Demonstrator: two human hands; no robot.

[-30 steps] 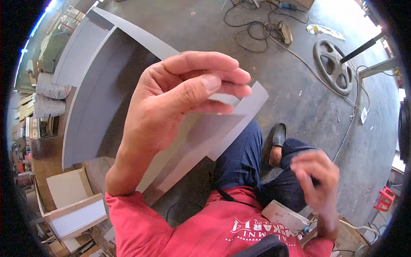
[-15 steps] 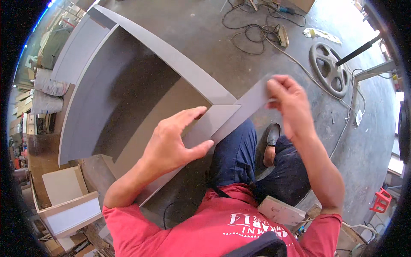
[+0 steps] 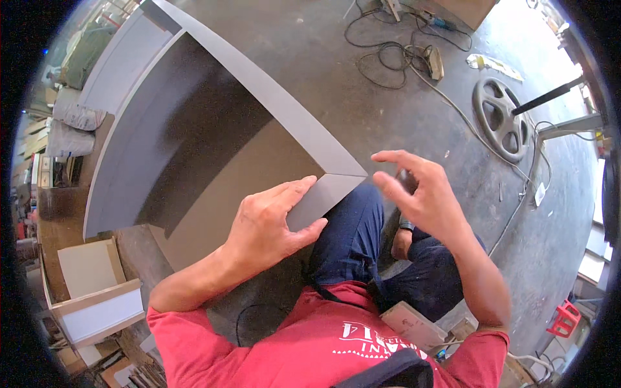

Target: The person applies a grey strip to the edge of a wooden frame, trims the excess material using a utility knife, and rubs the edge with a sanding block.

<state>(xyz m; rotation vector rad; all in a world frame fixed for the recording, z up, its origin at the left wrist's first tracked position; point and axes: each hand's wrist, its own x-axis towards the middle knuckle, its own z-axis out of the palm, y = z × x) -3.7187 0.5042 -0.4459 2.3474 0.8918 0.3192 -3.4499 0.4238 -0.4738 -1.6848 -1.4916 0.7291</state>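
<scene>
A large grey cabinet-like frame (image 3: 275, 103) lies tilted across my left side, its inside brown and shaded. At its near right corner, two flat grey edge strips meet along a slanted joint. My left hand (image 3: 268, 216) grips the shorter grey edge strip (image 3: 326, 194), with fingers on its inner edge and thumb on its outer edge. Just off the corner's tip, to the right, my right hand (image 3: 420, 187) hovers open with thumb and fingers apart. Nothing shows in it.
My dark trouser leg (image 3: 349, 226) is beneath the corner. Tangled black cables (image 3: 388, 61) and a grey spoked wheel (image 3: 498, 116) occupy the far right floor. A shallow open box (image 3: 97, 317) stands at left, white sacks (image 3: 71, 129) behind it. A red plastic object (image 3: 564, 319) sits lower right.
The loose grey strip that my right hand held at the corner no longer shows there. My right hand has opened and come down and slightly left. My left hand stays on the frame.
</scene>
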